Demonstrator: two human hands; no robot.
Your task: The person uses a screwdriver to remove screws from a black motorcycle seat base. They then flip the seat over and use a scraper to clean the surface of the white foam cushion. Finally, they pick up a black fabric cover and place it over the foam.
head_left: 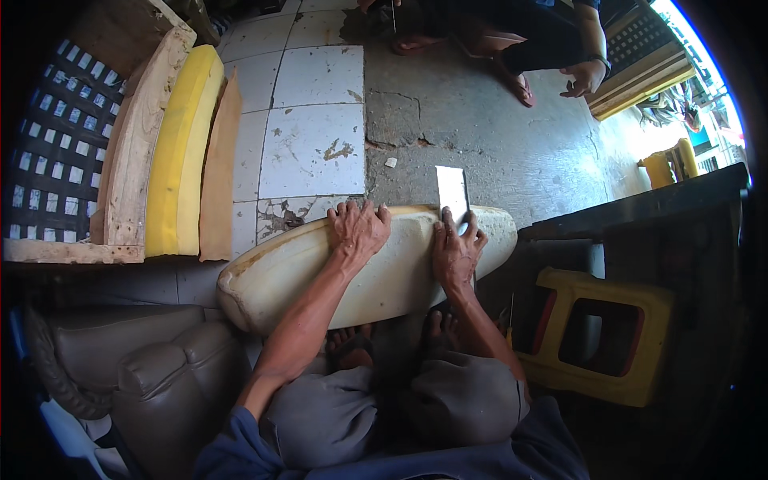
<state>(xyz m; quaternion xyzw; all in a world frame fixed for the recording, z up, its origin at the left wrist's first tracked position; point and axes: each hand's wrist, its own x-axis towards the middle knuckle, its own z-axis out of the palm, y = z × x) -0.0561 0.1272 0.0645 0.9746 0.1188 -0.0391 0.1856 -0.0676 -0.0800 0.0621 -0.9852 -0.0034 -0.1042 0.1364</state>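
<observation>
A long, rounded cream seat foam [400, 276] with a browned rim lies across in front of my shins. My left hand [358, 238] bends its fingers over the foam's far edge and grips it. Farther right, my right hand [458, 252] holds a flat rectangular plate [453, 189], bright white with a dark right edge. The plate sticks out past the foam's far edge, and its lower end is hidden by my fingers and the foam. I cannot tell its material.
At left, a wooden frame with woven black straps [64, 144] stands beside a yellow foam block [182, 152]. A brown padded seat [160, 372] is near my left side. A yellow stool frame [616, 332] lies at right, below a dark bench [640, 204]. Another person [552, 40] crouches ahead.
</observation>
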